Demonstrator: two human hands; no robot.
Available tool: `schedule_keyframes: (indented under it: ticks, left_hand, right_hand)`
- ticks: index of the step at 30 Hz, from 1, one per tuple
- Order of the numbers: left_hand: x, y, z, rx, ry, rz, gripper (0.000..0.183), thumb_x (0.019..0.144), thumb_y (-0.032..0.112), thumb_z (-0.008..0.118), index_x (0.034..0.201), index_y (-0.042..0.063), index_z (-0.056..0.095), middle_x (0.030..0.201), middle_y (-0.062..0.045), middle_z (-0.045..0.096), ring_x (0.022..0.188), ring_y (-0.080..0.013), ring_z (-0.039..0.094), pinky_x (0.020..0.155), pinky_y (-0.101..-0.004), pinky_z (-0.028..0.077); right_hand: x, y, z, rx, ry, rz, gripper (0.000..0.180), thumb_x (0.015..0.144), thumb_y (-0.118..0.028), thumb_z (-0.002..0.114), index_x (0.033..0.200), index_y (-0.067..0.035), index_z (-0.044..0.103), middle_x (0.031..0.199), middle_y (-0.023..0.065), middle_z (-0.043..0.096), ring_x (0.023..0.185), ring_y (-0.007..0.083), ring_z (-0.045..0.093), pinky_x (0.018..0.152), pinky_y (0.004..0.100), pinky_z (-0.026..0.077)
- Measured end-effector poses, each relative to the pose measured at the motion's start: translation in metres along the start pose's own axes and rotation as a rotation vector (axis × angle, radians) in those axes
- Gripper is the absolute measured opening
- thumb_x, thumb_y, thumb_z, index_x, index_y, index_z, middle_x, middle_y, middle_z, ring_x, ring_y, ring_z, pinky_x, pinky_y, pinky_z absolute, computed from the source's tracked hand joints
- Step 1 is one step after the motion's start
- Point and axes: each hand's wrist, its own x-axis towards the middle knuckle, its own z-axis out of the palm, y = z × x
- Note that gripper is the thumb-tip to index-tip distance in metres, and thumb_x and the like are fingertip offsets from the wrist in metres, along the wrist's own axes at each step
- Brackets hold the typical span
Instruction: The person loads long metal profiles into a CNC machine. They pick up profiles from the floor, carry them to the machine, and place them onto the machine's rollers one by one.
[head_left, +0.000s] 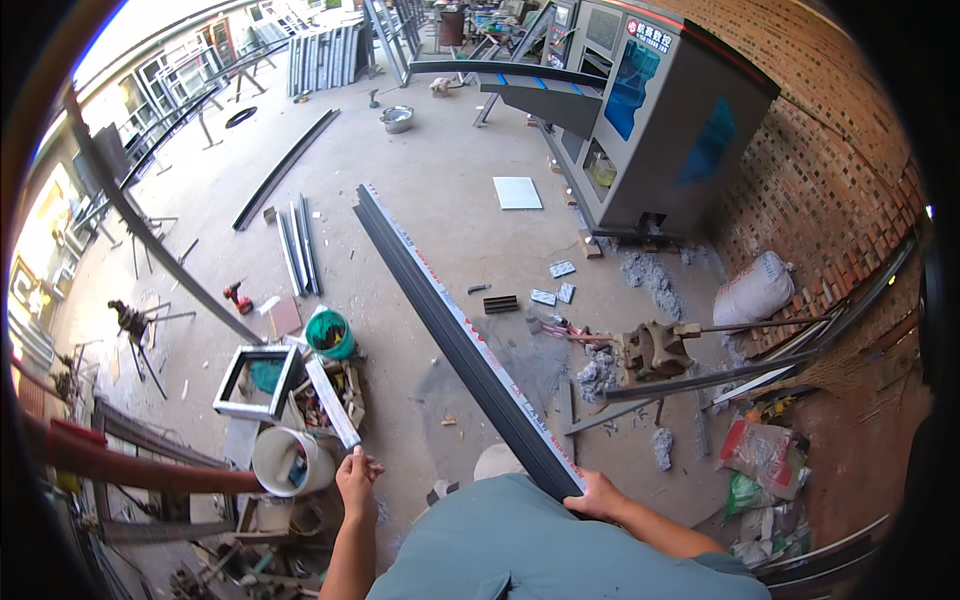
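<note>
My right hand grips the near end of a long dark metal profile at my waist. This profile has several grooves, and a white protective film with red printing runs along one edge. It slants away from me, up and to the left. My left hand has its fingers partly curled at the near end of a short white-faced profile piece. The fingertips meet that end, but whether they grip it is unclear. The short piece lies over a container of small parts, beside a green bucket.
A white bucket and a small window frame stand left. A red cordless drill lies on the floor. On the right are a grey machine, a rusty vise-like metal tool, metal shavings and a white sack.
</note>
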Motion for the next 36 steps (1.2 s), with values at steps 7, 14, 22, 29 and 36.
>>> schedule_keyframes:
  ticks: [7,14,22,29,36]
  left_hand:
    - [0.252,0.115,0.069,0.296,-0.241,0.402,0.020,0.110,0.014,0.061,0.119,-0.001,0.069,0.080,-0.003,0.068,0.070,-0.0101,0.064,0.071,-0.0282,0.054]
    - [0.428,0.125,0.046,0.679,-0.053,0.303,0.012,0.101,0.008,0.069,0.104,-0.003,0.074,0.085,-0.005,0.074,0.075,-0.0118,0.067,0.072,-0.0274,0.053]
    - [0.574,0.135,0.004,0.742,0.069,0.119,0.011,0.095,0.006,0.074,0.095,-0.005,0.072,0.080,-0.008,0.074,0.072,-0.0122,0.068,0.069,-0.0292,0.055]
    - [0.859,0.219,0.083,0.880,-0.149,0.060,0.017,0.096,0.013,0.075,0.094,-0.004,0.072,0.080,-0.010,0.075,0.072,-0.0153,0.070,0.072,-0.0319,0.057]
    - [1.127,0.422,0.265,1.086,-0.463,0.373,0.018,0.100,0.014,0.072,0.104,-0.003,0.072,0.086,-0.012,0.077,0.079,-0.0180,0.074,0.075,-0.0318,0.057]
  right_hand:
    - [0.164,-0.077,-0.014,0.083,0.132,-0.039,0.055,0.073,-0.028,0.080,0.120,0.000,0.070,0.107,0.0207,0.076,0.096,0.0313,0.074,0.089,0.0406,0.058]
    - [0.410,-0.158,-0.051,0.141,0.207,-0.043,0.052,0.076,-0.024,0.079,0.121,0.001,0.069,0.106,0.0184,0.077,0.097,0.0287,0.074,0.089,0.0388,0.058]
    - [0.624,-0.256,-0.104,0.271,0.270,-0.016,0.048,0.078,-0.019,0.077,0.122,0.000,0.069,0.109,0.0132,0.078,0.100,0.0230,0.073,0.092,0.0360,0.056]
    - [0.779,-0.350,-0.091,0.333,0.483,0.055,0.049,0.079,-0.019,0.077,0.124,0.000,0.069,0.108,0.0118,0.077,0.099,0.0224,0.073,0.092,0.0372,0.057]
    - [0.878,-0.459,-0.100,0.457,0.613,0.228,0.052,0.077,-0.024,0.079,0.122,0.000,0.069,0.111,0.0162,0.077,0.103,0.0291,0.074,0.094,0.0393,0.056]
